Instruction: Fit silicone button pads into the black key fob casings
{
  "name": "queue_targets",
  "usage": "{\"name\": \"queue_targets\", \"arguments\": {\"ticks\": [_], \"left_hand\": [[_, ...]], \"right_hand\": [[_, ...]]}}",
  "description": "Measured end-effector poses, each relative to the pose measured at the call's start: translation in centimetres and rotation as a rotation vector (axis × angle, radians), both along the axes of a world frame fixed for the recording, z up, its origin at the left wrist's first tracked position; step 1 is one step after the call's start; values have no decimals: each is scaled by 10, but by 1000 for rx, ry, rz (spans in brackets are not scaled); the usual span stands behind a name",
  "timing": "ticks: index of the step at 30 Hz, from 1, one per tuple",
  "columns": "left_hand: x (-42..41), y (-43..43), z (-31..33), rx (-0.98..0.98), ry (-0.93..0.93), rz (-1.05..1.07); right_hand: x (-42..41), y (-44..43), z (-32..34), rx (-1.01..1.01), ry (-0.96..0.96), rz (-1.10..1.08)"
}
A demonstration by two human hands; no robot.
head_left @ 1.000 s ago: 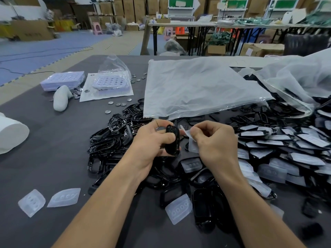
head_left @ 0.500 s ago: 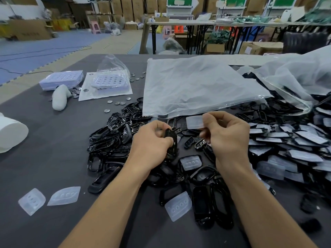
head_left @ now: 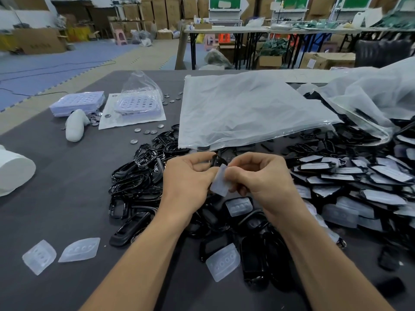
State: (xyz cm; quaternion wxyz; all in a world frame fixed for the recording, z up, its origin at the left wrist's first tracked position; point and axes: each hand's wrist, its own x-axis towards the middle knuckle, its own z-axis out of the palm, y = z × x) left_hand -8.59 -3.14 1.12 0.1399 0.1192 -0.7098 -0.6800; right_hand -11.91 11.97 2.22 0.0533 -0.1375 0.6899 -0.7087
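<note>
My left hand [head_left: 188, 178] grips a black key fob casing [head_left: 216, 160], of which only the top end shows above my fingers. My right hand [head_left: 260, 176] pinches a translucent silicone button pad [head_left: 220, 181] and holds it against the casing, between both hands. A heap of empty black casings [head_left: 143, 176] lies to the left and below my hands. Loose pads lie near the front: one [head_left: 223, 261] among the casings, two more at the left [head_left: 79, 250] [head_left: 39, 255]. Casings with pads in them [head_left: 359, 176] are piled at the right.
A large clear plastic bag [head_left: 247, 111] lies flat behind my hands, another bag [head_left: 377, 95] at the right. Perforated white trays [head_left: 78, 103] [head_left: 139, 104], scattered coin cells [head_left: 147, 131], a white lump [head_left: 75, 127] and a white roll [head_left: 13, 173] occupy the left of the dark table [head_left: 56, 209].
My right hand has brought the silicone pad down and left from in front of the bag to the casing in my left hand. The left hand has hardly moved.
</note>
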Motion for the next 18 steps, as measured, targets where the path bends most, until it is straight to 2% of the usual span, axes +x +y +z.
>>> {"name": "queue_targets", "arguments": {"ticks": [5, 13, 18], "left_hand": [[3, 4, 3, 116, 31, -133], [0, 0, 2, 305, 0, -315], [0, 4, 2, 411, -4, -318]], "right_hand": [[-3, 0, -6, 141, 210, -200], [3, -2, -3, 176, 290, -283], [2, -2, 0, 241, 337, -334]]}}
